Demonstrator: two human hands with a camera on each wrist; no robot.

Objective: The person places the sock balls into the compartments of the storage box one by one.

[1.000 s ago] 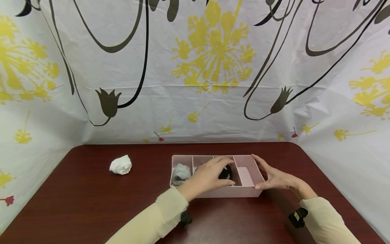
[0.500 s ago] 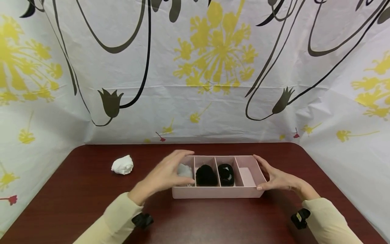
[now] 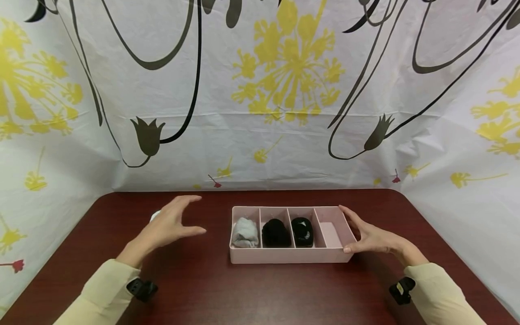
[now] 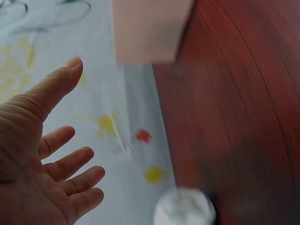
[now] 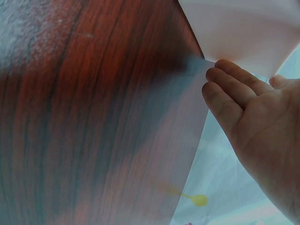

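Head view: left hand (image 3: 168, 223) hovering near a white bundle (image 4: 184, 210), right hand (image 3: 371, 238) gripping one end of a pink box (image 3: 290, 256)
The left hand's thumb and fingers are standing apart, and the white bundle is lying on the table (image 3: 243, 293) just beyond that hand, mostly hidden by it; the right hand is clamping the box's near and far corners between thumb and fingers, while a grey bundle (image 3: 245, 232), a black bundle (image 3: 276, 233) and a glossy black thing (image 3: 302, 232) are sitting in its left three compartments
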